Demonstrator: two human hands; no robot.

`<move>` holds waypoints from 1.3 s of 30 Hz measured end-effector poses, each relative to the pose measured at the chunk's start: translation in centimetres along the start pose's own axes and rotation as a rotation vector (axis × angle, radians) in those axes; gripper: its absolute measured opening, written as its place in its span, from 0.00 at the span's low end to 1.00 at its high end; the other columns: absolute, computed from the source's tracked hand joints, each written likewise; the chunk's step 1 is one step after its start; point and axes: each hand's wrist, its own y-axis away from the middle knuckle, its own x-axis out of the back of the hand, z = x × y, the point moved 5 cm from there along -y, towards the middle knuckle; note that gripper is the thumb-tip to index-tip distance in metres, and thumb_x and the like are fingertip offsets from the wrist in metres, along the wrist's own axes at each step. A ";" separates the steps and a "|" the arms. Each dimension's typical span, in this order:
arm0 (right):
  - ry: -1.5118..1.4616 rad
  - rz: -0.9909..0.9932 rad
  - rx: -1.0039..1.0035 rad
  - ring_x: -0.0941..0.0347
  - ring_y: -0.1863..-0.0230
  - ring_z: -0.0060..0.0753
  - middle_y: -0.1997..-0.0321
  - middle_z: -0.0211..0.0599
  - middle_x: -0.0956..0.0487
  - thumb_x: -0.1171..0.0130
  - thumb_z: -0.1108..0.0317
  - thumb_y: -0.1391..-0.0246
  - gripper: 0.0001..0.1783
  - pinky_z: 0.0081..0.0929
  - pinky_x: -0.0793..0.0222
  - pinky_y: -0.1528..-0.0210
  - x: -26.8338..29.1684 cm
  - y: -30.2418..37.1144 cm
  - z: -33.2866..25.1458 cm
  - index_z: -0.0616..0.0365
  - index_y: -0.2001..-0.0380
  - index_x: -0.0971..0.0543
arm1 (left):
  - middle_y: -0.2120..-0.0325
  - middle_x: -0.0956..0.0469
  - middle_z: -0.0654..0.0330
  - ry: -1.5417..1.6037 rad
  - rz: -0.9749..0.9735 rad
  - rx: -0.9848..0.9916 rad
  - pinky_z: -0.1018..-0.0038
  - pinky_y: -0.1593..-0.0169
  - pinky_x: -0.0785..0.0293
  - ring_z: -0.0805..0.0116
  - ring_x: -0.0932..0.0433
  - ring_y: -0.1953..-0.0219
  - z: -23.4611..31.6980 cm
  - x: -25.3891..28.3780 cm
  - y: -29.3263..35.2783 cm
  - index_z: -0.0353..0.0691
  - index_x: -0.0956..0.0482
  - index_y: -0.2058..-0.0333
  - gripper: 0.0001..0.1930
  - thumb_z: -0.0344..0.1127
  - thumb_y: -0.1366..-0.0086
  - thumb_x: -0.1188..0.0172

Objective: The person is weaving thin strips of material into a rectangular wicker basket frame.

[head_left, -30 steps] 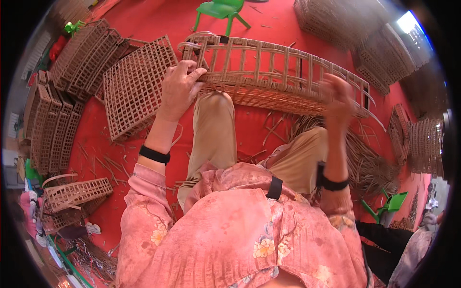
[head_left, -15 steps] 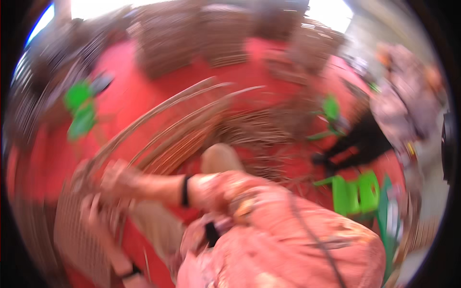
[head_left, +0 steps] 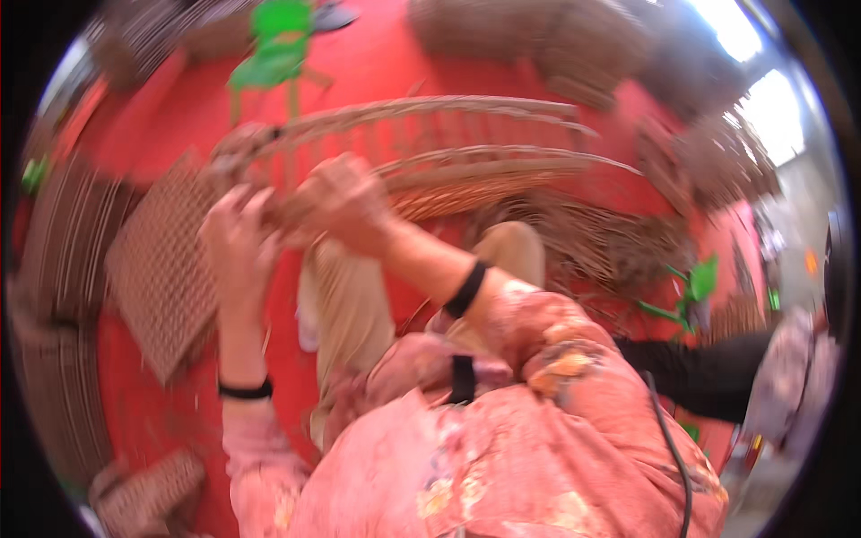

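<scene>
Bare left hand [head_left: 237,238] | bare right hand [head_left: 345,202] just right of it | long brown open-lattice wicker basket [head_left: 489,188] beyond khaki-trousered knees [head_left: 513,249], long axis running rightward from both hands, left hand nearer its left end | blur: I can't tell whether either grip is clamped or apart | green plastic chair [head_left: 272,65] farther off

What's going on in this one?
A seated person is working with both hands at the left end of a long woven basket. The left hand is at its end corner and the right hand is close beside it; blur hides their exact grip. A pile of loose strips lies on the red floor to the right, a lattice panel is to the left, and a green chair stands beyond the basket.
</scene>
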 end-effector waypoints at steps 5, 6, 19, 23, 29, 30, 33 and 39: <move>-0.208 -0.039 -0.097 0.30 0.58 0.42 0.64 0.35 0.28 0.34 0.64 0.59 0.13 0.40 0.33 0.56 0.0 -0.5 -1.6 0.53 0.70 0.24 | 0.54 0.23 0.62 0.003 0.034 -0.023 0.60 0.44 0.35 0.59 0.27 0.49 1.0 -1.1 1.0 0.45 0.20 0.50 0.29 0.35 0.54 0.26; -0.226 -0.063 -0.108 0.30 0.58 0.41 0.63 0.35 0.27 0.32 0.64 0.60 0.14 0.39 0.33 0.55 -0.1 -0.9 -2.0 0.53 0.69 0.24 | 0.57 0.23 0.64 0.019 0.056 -0.030 0.61 0.45 0.34 0.61 0.26 0.50 0.6 -0.7 1.3 0.44 0.19 0.52 0.28 0.35 0.56 0.26; -0.212 -0.021 -0.108 0.31 0.59 0.38 0.64 0.32 0.29 0.38 0.71 0.58 0.09 0.37 0.35 0.55 0.0 0.7 -2.8 0.54 0.69 0.24 | 0.63 0.22 0.64 -0.046 0.069 -0.075 0.63 0.48 0.31 0.61 0.24 0.57 0.3 -0.1 2.6 0.47 0.16 0.58 0.22 0.26 0.55 0.28; -0.207 0.047 -0.107 0.30 0.59 0.37 0.64 0.32 0.29 0.38 0.71 0.57 0.10 0.37 0.34 0.55 0.1 1.2 -2.9 0.54 0.68 0.24 | 0.64 0.22 0.64 -0.059 0.138 -0.114 0.62 0.50 0.30 0.61 0.23 0.58 0.3 -0.3 3.1 0.47 0.16 0.57 0.21 0.26 0.54 0.29; -0.274 0.021 -0.163 0.30 0.49 0.39 0.55 0.33 0.27 0.34 0.69 0.58 0.21 0.39 0.35 0.46 3.9 2.3 -2.1 0.51 0.55 0.21 | 0.60 0.24 0.63 -0.046 0.095 -0.011 0.61 0.48 0.31 0.60 0.25 0.55 1.4 0.1 3.2 0.47 0.19 0.53 0.25 0.29 0.53 0.28; -0.233 -0.001 -0.212 0.30 0.47 0.40 0.53 0.33 0.27 0.34 0.69 0.57 0.24 0.40 0.37 0.44 4.9 2.8 -1.4 0.51 0.53 0.21 | 0.57 0.25 0.62 -0.011 0.092 0.069 0.61 0.47 0.32 0.60 0.26 0.53 1.8 0.0 3.0 0.46 0.19 0.52 0.26 0.29 0.54 0.27; -0.115 -0.087 -0.255 0.31 0.45 0.41 0.51 0.33 0.27 0.32 0.67 0.58 0.27 0.41 0.38 0.41 6.0 4.7 1.1 0.51 0.50 0.22 | 0.53 0.25 0.60 0.107 0.042 0.012 0.60 0.45 0.34 0.59 0.27 0.50 5.0 -0.8 2.0 0.46 0.21 0.47 0.27 0.31 0.49 0.29; -0.118 -0.151 -0.270 0.30 0.48 0.40 0.55 0.32 0.26 0.27 0.62 0.62 0.25 0.41 0.37 0.43 5.2 3.4 2.2 0.49 0.56 0.19 | 0.55 0.25 0.61 0.002 0.047 -0.053 0.58 0.42 0.37 0.59 0.27 0.50 5.8 -3.8 0.4 0.43 0.18 0.52 0.24 0.33 0.52 0.28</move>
